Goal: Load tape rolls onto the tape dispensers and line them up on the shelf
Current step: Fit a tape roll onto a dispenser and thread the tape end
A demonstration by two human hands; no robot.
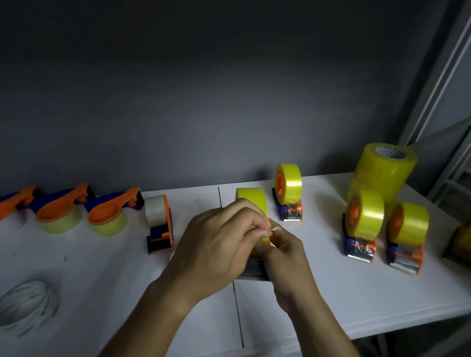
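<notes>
White shelf (pixel 319 278) against a dark grey wall, dim light, metal rack upright at the right edge. Along the back edge: three orange-blue dispensers lying on their sides at left, loaded yellow ones standing toward the right corner, a stack of spare yellow rolls (pixel 380 169) behind them. Mid-shelf, near the front edge: left hand (pixel 214 248) curled over the yellow tape roll (pixel 252 199) on a dispenser (pixel 254 272), right hand (pixel 290 260) touching it. Both pinch the loose tape end (pixel 276 229) at fingertips. Dispenser body mostly hidden by the hands; only its serrated blade shows. Blurred clear wrap at front left, unclear.
</notes>
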